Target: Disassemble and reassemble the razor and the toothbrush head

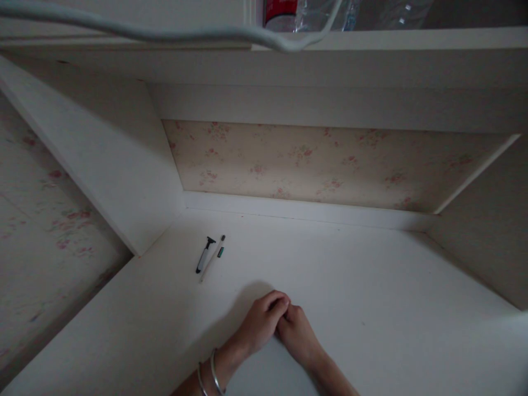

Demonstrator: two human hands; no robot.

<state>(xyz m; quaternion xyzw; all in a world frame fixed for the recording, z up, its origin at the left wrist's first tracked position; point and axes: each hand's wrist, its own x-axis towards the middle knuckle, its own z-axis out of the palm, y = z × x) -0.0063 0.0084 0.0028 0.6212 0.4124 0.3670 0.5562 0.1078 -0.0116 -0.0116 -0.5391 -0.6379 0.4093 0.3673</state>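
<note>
My left hand (264, 318), with two silver bangles (215, 372) on the wrist, meets my right hand (297, 333) over the white desk. Both are closed, their curled fingers pressed together, and no object shows in either. Part of the fingers is hidden where the hands touch. Beyond them to the left lies a razor (204, 257) with a black head and a grey and black handle. Beside it rests a slim, pale toothbrush (212, 260) with dark bristles. A small dark green piece (221, 252) sits just right of the toothbrush; its kind is unclear.
White side panels (111, 148) stand left and right of the desk (350, 275). Floral wallpaper (280, 159) covers the back. Overhead is a shelf (371, 41) holding plastic bottles (315, 15), one with a red label. A pale cable (185, 34) hangs across the top.
</note>
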